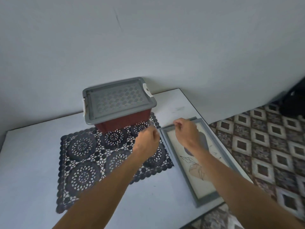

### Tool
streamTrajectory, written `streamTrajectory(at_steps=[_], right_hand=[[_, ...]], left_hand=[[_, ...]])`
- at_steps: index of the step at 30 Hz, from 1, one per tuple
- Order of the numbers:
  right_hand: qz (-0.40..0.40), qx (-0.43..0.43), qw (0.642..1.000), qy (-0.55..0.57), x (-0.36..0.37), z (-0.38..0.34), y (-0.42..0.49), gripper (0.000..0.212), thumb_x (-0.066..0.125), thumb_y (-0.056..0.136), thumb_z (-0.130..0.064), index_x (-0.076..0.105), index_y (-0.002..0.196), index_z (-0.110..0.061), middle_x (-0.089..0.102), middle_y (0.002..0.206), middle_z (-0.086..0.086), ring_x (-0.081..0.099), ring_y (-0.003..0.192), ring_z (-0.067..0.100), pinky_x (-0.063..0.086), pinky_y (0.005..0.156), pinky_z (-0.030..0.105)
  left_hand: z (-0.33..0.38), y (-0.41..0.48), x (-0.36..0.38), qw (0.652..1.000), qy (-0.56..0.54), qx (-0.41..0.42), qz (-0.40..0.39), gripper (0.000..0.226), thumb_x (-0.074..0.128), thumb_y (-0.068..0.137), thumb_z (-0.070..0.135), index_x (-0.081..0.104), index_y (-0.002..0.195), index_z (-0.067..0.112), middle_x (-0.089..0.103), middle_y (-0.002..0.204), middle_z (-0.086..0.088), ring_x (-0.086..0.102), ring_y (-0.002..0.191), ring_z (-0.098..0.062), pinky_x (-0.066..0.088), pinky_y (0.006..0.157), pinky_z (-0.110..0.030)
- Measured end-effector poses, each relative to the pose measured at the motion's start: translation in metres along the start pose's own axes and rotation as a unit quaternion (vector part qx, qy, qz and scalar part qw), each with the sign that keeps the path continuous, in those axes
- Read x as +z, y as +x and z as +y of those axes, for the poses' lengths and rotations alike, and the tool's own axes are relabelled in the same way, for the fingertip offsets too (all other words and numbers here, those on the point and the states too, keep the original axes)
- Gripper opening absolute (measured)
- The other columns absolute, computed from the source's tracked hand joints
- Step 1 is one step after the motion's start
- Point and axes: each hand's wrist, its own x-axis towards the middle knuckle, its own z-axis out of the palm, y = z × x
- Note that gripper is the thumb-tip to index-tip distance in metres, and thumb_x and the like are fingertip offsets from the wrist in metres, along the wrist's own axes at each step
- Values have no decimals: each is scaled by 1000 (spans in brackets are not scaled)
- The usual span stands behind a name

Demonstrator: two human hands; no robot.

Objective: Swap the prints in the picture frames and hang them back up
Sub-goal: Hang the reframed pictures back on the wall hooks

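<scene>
- The picture frame (207, 198) lies flat and face up along the 3 to 5 o'clock edge of the white counter (33, 154), its long side running with that edge. A pale print (194, 169) of outlined leaves and a dark rounded shape sits in it.
- A second grey edge (192, 118) peeks out at the frame's 12 o'clock end. I judge that another frame lies beneath, stacked to keep the pair together, but I cannot tell how much of it is there.
- The left hand (146, 140) hovers by the frame's 10 o'clock corner, over the rim of the mat, with its fingers curled in. It is blurred, and I cannot tell whether it holds anything.
- The right hand (187, 135) hovers over the frame's 12 o'clock end, thumb and forefinger brought together as if pinching. Nothing shows between them, so I cannot say that it grips a thing.
- Placed at the far corners like this, the hands look set to take the frame by that end, to lift it or turn it over for its back. No frame hangs on the wall in view, so the hanging is not yet done.
- A black lace mat (82, 149) covers the middle of the counter. At its 12 o'clock end stands a red-brown box (118, 100) with a grey patterned lid and white clasps, close to the wall.
- The wall (165, 47) is plain and pale, with a thin dark crack at 12 o'clock.
- At 3 o'clock the floor (264, 138) shows diamond-patterned tiles.
- A dark bulky thing (295, 100) sits at 2 o'clock, too dim to name.
</scene>
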Motion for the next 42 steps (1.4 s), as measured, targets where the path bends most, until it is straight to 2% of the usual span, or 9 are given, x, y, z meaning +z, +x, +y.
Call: streamTrajectory(at_steps=[3,9,13,16,21,27,32,38,42], right_hand=[[0,19,999,-32,-18,30,-28,21,51,99,-18,72,104,-17,72,96,-1,67,88,17,49,76,24],[12,37,997,-65,-51,87,-44,14,54,97,-16,68,97,-18,66,91,4,64,84,22,45,67,27],[-9,59,983,-171,-67,119,-47,30,56,98,-30,59,122,-13,59,112,15,58,102,33,52,82,39],[-65,97,974,-194,-74,142,-46,40,54,98,-38,52,125,-8,54,119,18,57,106,34,50,88,41],[-110,85,979,-151,-70,173,-49,28,52,100,-33,62,108,-8,63,99,7,64,80,21,58,75,36],[-91,76,985,-122,-69,181,-50,25,53,100,-31,60,109,-9,58,96,4,60,83,20,52,71,31],[-73,69,995,-21,-73,183,-47,19,52,99,-28,56,111,-14,57,99,4,62,80,19,58,70,35],[-55,25,995,84,-95,172,-36,17,51,99,-31,62,100,-18,61,90,9,61,67,14,47,54,16],[-61,7,987,147,-122,150,-29,38,42,103,-39,51,136,-22,67,97,14,66,73,20,54,59,24]], left_hand=[[11,-17,23,998,-13,-40,-35,18,49,98,25,63,98,14,69,90,-3,59,75,-20,48,71,-31],[36,-44,61,992,-2,-107,-70,20,47,99,32,59,104,18,69,98,-8,62,80,-22,52,76,-35],[57,-54,84,984,18,-163,-64,38,45,100,35,45,127,8,56,122,-15,58,108,-30,45,93,-41],[67,-61,104,973,16,-225,-45,46,42,101,35,38,136,5,46,132,-18,53,117,-34,43,97,-45],[75,-72,126,957,7,-291,-11,33,44,98,33,55,117,8,59,112,-12,60,98,-28,51,92,-46],[83,-76,137,934,-57,-351,44,37,47,92,33,58,116,7,57,113,-14,56,103,-31,51,93,-49],[96,-78,135,897,-164,-386,136,37,49,95,29,45,118,1,51,118,-17,45,101,-29,46,94,-46],[113,-67,119,875,-269,-332,228,31,44,101,38,40,108,8,58,97,-13,58,86,-30,48,82,-41],[129,-51,97,876,-287,-272,277,27,39,104,35,37,102,8,51,81,-9,47,62,-18,37,56,-29]])
